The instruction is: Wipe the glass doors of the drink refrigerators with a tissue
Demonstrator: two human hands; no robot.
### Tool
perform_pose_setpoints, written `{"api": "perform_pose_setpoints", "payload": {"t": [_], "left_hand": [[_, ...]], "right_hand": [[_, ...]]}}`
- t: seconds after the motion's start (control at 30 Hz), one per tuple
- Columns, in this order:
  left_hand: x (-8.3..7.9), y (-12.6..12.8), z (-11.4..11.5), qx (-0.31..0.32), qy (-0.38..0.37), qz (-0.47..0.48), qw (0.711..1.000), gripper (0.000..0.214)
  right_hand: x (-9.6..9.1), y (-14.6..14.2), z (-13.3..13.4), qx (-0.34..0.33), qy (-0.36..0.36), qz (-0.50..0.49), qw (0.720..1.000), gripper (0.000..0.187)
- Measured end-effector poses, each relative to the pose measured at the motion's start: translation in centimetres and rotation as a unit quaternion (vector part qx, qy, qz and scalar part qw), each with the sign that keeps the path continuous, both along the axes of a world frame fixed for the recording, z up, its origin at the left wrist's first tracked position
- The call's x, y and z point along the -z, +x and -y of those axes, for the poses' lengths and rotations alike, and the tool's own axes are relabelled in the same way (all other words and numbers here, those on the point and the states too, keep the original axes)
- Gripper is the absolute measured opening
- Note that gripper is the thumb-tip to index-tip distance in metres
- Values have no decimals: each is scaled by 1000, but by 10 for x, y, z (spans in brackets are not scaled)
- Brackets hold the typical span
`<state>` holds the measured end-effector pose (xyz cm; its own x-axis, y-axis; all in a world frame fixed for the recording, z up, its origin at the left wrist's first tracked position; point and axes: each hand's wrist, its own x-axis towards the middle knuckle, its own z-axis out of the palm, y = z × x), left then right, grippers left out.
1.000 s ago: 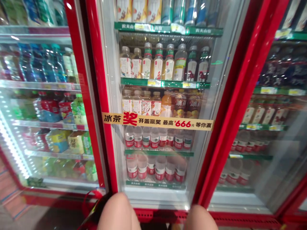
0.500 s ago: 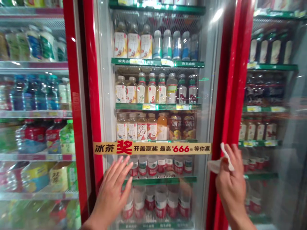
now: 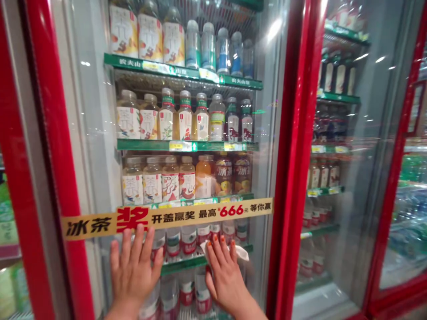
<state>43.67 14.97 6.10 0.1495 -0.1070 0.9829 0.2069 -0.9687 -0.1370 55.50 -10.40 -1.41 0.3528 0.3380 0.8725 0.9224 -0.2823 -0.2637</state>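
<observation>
My left hand (image 3: 135, 266) lies with fingers spread against the glass door (image 3: 267, 155) of a drinks fridge, its fingertips at the lower edge of a gold promotional strip (image 3: 187, 216). It holds nothing. Lower right of the strip, my right hand (image 3: 225, 271) keeps a white tissue (image 3: 242, 253) under its fingers, pressed to the same pane. The fingers are stretched out over the tissue, so most of it is covered; edges stick out on both sides. Orange-red polish shows on the right fingernails.
Behind the glass, green-edged shelves (image 3: 187, 145) carry rows of bottled drinks (image 3: 185, 118). Red door frames (image 3: 292, 160) stand on both sides. Another fridge with bottles (image 3: 340, 78) is to the right, and a further red-framed one (image 3: 396, 200) beyond it.
My right hand has moved left from beside the red frame onto the glass, bringing the tissue along. My left hand now has its fingers spread wider. The view has turned right and come closer.
</observation>
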Motion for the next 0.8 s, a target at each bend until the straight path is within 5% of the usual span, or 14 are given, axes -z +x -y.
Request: {"api": "perform_pose_setpoints", "payload": {"t": [0.2,0.33,0.47,0.63,0.73,0.8], "left_hand": [[-3,-3,2,5,23,9,1000,85],[-1,-4,3,6,15,0,1000,85],[0,-1,-2,14,13,-3,1000,85],[-5,-13,17,42,-53,4,998,81],[4,-32,62,145,-214,-64,964,61],[23,-40,97,278,-306,-204,887,62]], "right_hand": [[-14,5,52,-2,201,-139,970,31],[-46,3,61,-10,313,-278,908,51],[-70,-23,66,-79,345,-402,844,65],[-73,-62,66,-227,378,-553,707,68],[-60,-72,58,-255,337,-565,709,67],[-45,-74,53,-248,293,-565,730,65]]}}
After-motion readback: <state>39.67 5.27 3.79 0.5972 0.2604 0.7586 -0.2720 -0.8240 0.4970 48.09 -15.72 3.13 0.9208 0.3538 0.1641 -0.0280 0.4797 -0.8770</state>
